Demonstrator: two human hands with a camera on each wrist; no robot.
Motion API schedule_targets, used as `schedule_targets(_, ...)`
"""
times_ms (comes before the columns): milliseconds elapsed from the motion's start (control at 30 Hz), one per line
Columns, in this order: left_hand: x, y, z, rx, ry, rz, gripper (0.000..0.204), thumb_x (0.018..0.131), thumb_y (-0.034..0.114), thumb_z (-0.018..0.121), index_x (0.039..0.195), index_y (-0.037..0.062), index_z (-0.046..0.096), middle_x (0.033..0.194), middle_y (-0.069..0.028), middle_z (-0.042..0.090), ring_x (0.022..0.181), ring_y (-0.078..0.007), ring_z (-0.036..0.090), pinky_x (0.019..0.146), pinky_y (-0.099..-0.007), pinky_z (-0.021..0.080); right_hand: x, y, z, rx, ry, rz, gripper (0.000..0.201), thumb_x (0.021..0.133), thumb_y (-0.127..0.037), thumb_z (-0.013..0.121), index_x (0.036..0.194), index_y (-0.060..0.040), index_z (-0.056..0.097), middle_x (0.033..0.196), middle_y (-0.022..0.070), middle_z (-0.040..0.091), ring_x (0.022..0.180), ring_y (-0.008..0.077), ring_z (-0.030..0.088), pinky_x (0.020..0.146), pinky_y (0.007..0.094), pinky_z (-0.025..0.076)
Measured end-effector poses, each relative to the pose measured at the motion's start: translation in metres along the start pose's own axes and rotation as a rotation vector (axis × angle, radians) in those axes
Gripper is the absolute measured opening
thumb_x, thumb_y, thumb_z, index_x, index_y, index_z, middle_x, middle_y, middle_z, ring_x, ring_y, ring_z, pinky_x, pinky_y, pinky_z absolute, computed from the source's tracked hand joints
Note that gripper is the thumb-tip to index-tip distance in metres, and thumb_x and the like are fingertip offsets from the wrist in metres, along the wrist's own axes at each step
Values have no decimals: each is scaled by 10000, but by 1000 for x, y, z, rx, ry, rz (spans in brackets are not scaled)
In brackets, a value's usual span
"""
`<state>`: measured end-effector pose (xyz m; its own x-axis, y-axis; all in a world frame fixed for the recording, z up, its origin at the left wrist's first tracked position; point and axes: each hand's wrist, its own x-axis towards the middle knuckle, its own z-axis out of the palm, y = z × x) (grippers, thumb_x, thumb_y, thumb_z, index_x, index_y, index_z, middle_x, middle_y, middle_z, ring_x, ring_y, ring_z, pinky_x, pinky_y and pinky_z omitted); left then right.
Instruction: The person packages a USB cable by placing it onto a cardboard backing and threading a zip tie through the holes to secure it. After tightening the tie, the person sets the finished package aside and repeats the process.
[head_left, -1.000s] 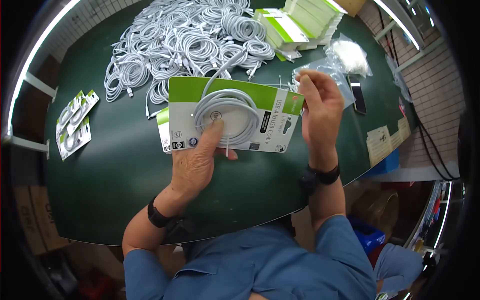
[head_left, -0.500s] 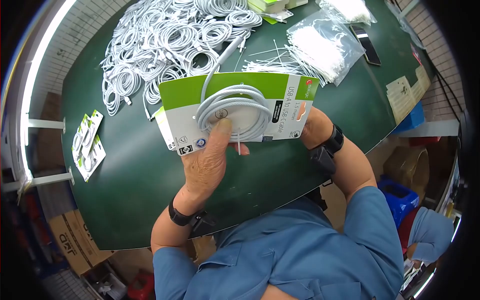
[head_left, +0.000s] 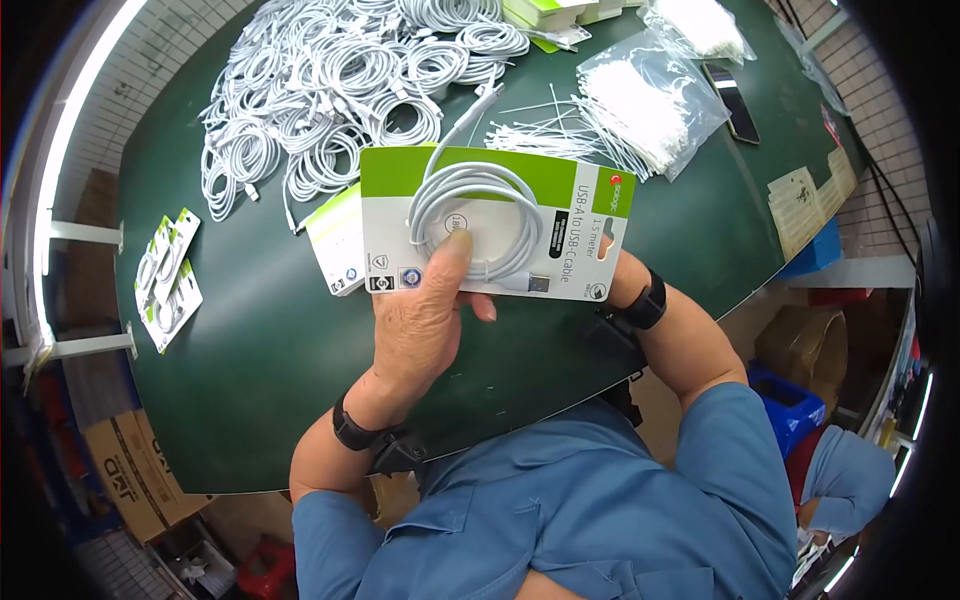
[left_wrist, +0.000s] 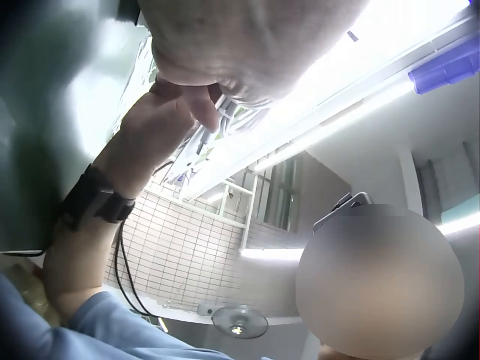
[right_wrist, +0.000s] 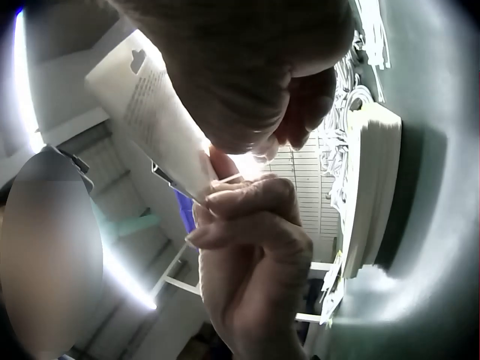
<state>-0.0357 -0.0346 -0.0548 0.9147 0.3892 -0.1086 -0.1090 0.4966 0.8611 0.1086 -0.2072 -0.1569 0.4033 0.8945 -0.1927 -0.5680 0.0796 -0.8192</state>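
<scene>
My left hand [head_left: 415, 325] holds up a green and white USB cable card [head_left: 390, 215], thumb pressed on its front and fingers behind. A coiled grey-white cable [head_left: 527, 210] lies against the card, with its USB-A plug [head_left: 540, 284] low on the right. A white cable tie [head_left: 487, 268] loops round the coil's lower strands. In the head view the card hides most of my right hand [head_left: 628, 278]. The right wrist view shows the right hand [right_wrist: 247, 90] behind the card, its curled fingertips pinching the tie's end beside the left fingers [right_wrist: 255, 202].
Below the held card is a stack of cards [head_left: 335, 245]. A heap of coiled cables [head_left: 330, 90] covers the back. Loose cable ties [head_left: 635, 110] spill from a plastic bag, near a phone [head_left: 735, 105]. Several carded cables [head_left: 165, 285] lie at the left.
My right hand has gone from the card's right edge to behind it. The tie's tail, which hung below the card, has gone from the front, and the USB-A plug now shows more fully.
</scene>
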Motion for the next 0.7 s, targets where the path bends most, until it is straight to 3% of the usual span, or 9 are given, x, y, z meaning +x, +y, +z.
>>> schedule_targets(100,2,-1,-5,-56,6,-56,405,1011,121,674,1362,22,500,1159,-125,664,816,-191,707,510,-287,564,19,15,4,536,-351,-135,505,1045,-301,630,1479,-67,520,1366,102,644,1202,219,657,987,324,565)
schedule_targets(133,2,-1,-6,-69,9,-64,408,1010,133,681,1360,25,501,1158,-122,665,820,-189,709,511,-285,564,20,11,11,533,-352,-130,505,1045,-301,630,1479,-67,520,1366,102,644,1202,219,657,987,324,565)
schedule_targets(233,3,-3,-9,-96,17,-81,416,1010,159,695,1357,32,504,1155,-116,667,829,-185,712,514,-282,565,11,-2,33,-480,-55,-463,532,998,-174,702,1483,-67,513,1387,93,627,1228,219,637,1047,349,528)
schedule_targets(367,1,-3,-11,-101,-9,-102,430,1013,177,698,1366,32,501,1166,-115,668,847,-185,715,531,-279,576,8,-4,34,-252,-87,-334,604,933,-78,763,1483,-72,514,1409,93,612,1257,199,616,1042,346,532)
schedule_targets(533,1,4,-2,-76,16,-95,438,1016,172,692,1381,29,496,1187,-118,669,877,-197,724,574,-289,609,11,1,23,-324,-41,-410,544,957,-100,738,1457,-60,527,1378,85,626,1216,187,634,1002,327,554)
schedule_targets(633,5,9,-3,-111,23,-97,440,1017,169,690,1386,27,498,1199,-120,670,894,-205,728,596,-298,626,13,-26,19,181,-115,-252,430,970,-97,719,1367,-31,569,1246,82,675,1078,154,679,908,282,579)
schedule_targets(667,6,9,-5,-115,17,-82,437,1017,168,689,1386,28,501,1203,-120,670,899,-205,730,601,-300,631,16,-43,24,169,-120,-244,430,970,-97,719,1367,-31,569,1246,82,675,1078,154,679,908,282,579)
schedule_targets(700,8,10,-7,-122,14,-64,435,1018,167,688,1386,28,503,1208,-119,670,905,-206,732,607,-302,635,20,-63,29,-114,16,-366,351,986,-134,707,1303,-27,600,1175,78,697,1002,123,675,828,255,561)
